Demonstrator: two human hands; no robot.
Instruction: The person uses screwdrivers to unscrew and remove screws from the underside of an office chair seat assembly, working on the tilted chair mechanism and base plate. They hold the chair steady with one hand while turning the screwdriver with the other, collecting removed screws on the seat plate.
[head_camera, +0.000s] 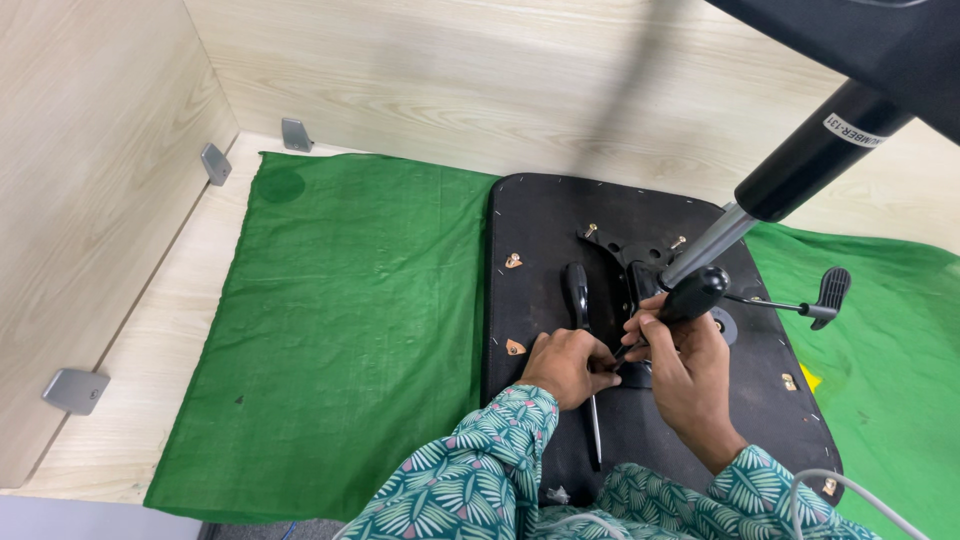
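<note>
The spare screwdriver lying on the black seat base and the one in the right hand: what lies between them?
In the head view, the left hand lies between the spare screwdriver and the right hand, its fingertips at the held screwdriver.

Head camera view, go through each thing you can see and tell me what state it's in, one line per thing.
Chair seat: upside down, flat on the cloth.
Green cloth: spread out under the seat.
Metal bracket: on the seat, two brass screws showing.
Gas cylinder: standing tilted out of the bracket.
Lever: sticking out sideways.
Spare screwdriver: lying loose on the seat.
Left hand: pressed on the seat.
Right hand: closed around a black-handled screwdriver.
</note>
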